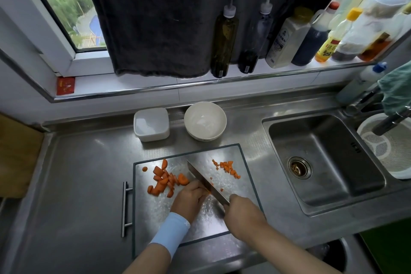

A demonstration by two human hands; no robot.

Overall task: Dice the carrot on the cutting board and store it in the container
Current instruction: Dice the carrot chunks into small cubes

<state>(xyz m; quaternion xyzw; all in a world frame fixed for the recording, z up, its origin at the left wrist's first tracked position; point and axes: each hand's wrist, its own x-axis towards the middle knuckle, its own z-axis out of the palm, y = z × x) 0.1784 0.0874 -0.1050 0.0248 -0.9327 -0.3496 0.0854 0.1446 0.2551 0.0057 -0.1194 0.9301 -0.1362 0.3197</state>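
Note:
A steel cutting board [235, 187] lies on the counter. A heap of thick carrot slices [165, 181] sits on its left part, and small carrot dice [228, 168] lie at its far right. My right hand [242, 212] grips the handle of a cleaver [205, 179], whose blade runs across the board's middle. My left hand [189, 198] has curled fingers pressed against the blade's left side, holding down a carrot piece that is mostly hidden. A white square container [151, 124] stands open behind the board.
A white bowl [205, 120] stands beside the container. The sink [322, 162] lies to the right, with a white colander [387, 144] under the tap. Several sauce and oil bottles [224, 40] line the window ledge. The board's bar handle [125, 208] sticks out left.

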